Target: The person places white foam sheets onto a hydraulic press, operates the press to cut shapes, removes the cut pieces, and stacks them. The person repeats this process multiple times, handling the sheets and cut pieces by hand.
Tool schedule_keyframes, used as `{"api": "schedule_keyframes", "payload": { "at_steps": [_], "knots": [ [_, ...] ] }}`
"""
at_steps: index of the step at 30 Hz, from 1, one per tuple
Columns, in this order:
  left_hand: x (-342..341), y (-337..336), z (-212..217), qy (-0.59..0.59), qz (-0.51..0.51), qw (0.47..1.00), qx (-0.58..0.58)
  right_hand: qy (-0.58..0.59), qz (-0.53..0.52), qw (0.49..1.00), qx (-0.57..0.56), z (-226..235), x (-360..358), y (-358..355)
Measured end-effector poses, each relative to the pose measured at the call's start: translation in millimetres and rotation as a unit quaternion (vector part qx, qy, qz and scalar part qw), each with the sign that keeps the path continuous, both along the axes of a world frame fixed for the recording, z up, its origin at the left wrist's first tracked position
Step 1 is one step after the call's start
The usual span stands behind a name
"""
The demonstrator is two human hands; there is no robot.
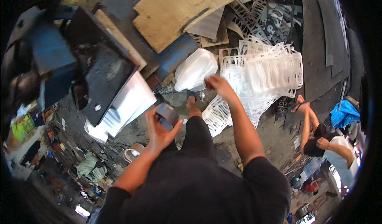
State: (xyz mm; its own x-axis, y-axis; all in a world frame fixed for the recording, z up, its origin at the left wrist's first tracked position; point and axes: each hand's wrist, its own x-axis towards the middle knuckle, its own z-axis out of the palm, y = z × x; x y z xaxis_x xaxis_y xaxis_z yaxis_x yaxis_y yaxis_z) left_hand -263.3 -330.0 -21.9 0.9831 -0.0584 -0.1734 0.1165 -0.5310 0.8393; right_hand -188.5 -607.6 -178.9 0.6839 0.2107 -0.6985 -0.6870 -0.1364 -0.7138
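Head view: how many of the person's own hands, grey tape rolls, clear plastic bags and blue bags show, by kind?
Own hands: 2, left hand and right hand
Grey tape roll: 1, in the left hand
Clear plastic bag: 1
Blue bag: 1
Total: 5

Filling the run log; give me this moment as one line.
left hand: holds grey tape roll | right hand: raised by white plastic bag | white cut-out sheets stacked

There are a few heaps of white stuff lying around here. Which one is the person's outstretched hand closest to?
The right hand is closest to the white plastic bag, the smooth, rounded bundle just left of it. The stack of cut-out white sheets and the flat white sheets lie farther off.
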Motion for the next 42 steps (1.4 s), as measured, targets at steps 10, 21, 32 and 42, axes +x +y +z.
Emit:
{"api": "schedule_keyframes", "payload": {
  "at_steps": [10, 21, 32, 42],
  "knots": [
    [43, -50, 120, -0.254, -0.113, 0.940, -0.199, -0.075, -0.249, 0.884, 0.389, 323, -10, 70],
    [20, 110, 29, -0.087, 0.319, 0.943, 0.019, -0.514, 0.040, 0.738, -0.437, 173, 172, 96],
    [55, 123, 2, 0.045, 0.230, 0.971, -0.047, -0.087, 0.005, 0.996, 0.007, 217, 19, 211],
    [47, 236, 32, 0.204, 0.380, 0.809, -0.399, -0.033, 0.056, 0.990, 0.127, 224, -23, 308]
  ]
}}
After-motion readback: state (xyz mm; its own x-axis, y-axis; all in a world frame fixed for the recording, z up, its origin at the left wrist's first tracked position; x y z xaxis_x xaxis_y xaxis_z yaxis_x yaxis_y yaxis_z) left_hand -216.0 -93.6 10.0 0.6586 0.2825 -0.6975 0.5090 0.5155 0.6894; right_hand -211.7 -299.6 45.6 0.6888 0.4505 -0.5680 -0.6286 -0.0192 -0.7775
